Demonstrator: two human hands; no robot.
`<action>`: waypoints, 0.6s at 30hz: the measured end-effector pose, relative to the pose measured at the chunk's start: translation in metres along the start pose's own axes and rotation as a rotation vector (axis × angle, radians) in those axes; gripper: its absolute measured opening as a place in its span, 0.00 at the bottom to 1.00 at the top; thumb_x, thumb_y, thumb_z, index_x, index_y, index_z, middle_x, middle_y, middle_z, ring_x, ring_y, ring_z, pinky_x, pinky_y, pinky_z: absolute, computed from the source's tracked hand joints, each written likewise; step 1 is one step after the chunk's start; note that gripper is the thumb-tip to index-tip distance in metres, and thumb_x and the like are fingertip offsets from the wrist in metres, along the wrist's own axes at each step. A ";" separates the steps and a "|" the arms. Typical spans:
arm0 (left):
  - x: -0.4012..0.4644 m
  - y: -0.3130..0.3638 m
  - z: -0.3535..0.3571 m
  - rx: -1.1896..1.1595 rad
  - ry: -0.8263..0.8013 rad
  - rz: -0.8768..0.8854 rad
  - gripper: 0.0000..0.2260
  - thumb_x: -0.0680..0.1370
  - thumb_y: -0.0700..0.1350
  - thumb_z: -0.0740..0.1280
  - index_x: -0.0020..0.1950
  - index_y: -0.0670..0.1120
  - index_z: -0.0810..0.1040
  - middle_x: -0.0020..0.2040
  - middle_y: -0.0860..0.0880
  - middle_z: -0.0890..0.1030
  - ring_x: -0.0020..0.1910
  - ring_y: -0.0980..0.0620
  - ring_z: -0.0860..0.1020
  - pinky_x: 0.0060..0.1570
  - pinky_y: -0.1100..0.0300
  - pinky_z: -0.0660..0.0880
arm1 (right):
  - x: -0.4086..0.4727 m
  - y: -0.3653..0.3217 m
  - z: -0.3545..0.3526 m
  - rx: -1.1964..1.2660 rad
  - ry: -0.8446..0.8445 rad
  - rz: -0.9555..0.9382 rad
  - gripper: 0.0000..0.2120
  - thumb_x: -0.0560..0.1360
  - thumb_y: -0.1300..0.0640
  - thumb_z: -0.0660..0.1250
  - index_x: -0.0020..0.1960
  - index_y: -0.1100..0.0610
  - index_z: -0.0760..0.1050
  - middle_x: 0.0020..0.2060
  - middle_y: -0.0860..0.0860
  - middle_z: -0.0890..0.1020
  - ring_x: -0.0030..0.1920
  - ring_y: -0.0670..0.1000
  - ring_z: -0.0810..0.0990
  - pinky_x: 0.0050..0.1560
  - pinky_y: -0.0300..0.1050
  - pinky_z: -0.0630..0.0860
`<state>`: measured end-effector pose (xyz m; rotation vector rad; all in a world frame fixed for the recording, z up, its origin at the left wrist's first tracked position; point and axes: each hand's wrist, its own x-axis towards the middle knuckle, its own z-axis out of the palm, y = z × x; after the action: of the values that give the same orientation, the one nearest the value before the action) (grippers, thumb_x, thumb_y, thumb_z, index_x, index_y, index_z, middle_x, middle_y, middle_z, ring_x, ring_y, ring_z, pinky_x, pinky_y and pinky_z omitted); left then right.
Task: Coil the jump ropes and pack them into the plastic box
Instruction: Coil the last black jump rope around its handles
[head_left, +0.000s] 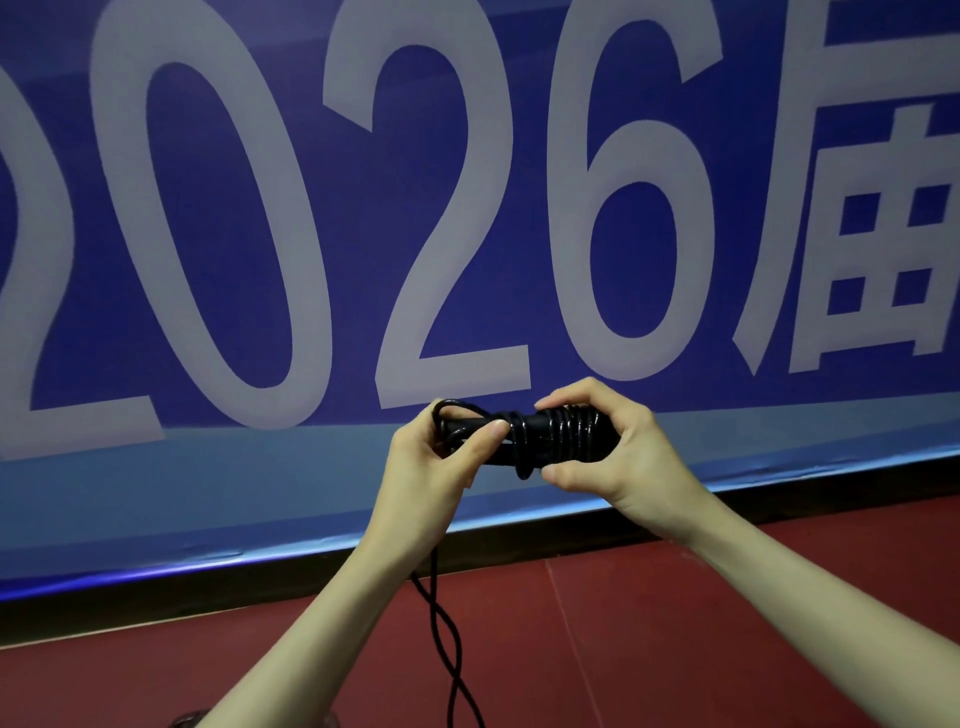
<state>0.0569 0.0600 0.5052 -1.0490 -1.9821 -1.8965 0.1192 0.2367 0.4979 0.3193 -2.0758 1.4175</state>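
Two hands raised in front of a blue banner (260, 467) with large pale numerals, both engaged on one black jump rope (550, 434). Step in hand, as judged: coiling, with cord wound round the bunched handles; packing not yet begun, and no plastic box in view.

Left hand (436, 457): fingers curled, thumb and fingertips pinching a small loop of cord at the left end of the bundle. Loose cord running down from this hand, behind the left forearm, as two strands twisted round each other, crossing the red floor (675, 623) and leaving the near edge of view. Remaining length not determinable.

Centre: bundle held level, well above the floor, between the two hands. Glossy black cord, thin and flexible, laid in several close turns side by side over a dark cylindrical core; one turn sagging slack below the bundle near the middle.

Right hand (618, 457): fingers curled over the top of the wound section, thumb pressed underneath, gripping the bundle firmly.

Next move, as judged: right-hand grip kept fixed to stop the turns from slipping; left hand to draw up the hanging strands and lay further turns leftward under light tension; slack turn to be taken up; free end to be tucked or secured before transfer to the box.
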 end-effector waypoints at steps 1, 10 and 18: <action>0.001 0.000 -0.002 -0.001 -0.011 -0.013 0.06 0.76 0.43 0.70 0.41 0.43 0.77 0.29 0.56 0.76 0.28 0.57 0.70 0.30 0.68 0.67 | 0.001 0.000 -0.002 -0.018 0.005 0.000 0.20 0.60 0.60 0.75 0.49 0.43 0.78 0.46 0.52 0.79 0.44 0.50 0.78 0.47 0.42 0.76; 0.015 0.004 -0.013 0.141 -0.192 -0.044 0.05 0.74 0.43 0.72 0.42 0.43 0.79 0.32 0.52 0.79 0.30 0.58 0.74 0.32 0.68 0.71 | 0.001 -0.002 -0.010 -0.066 -0.118 0.072 0.20 0.61 0.59 0.75 0.50 0.46 0.76 0.42 0.51 0.79 0.41 0.49 0.78 0.47 0.44 0.77; 0.010 0.002 -0.011 0.103 -0.152 -0.056 0.07 0.76 0.44 0.70 0.43 0.42 0.76 0.30 0.51 0.78 0.26 0.51 0.74 0.26 0.62 0.68 | 0.007 0.002 0.000 0.064 0.027 0.204 0.23 0.78 0.41 0.57 0.48 0.63 0.73 0.31 0.63 0.76 0.24 0.53 0.73 0.22 0.38 0.65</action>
<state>0.0469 0.0530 0.5143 -1.1519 -2.1884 -1.7671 0.1126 0.2381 0.4999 0.1144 -2.0920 1.6002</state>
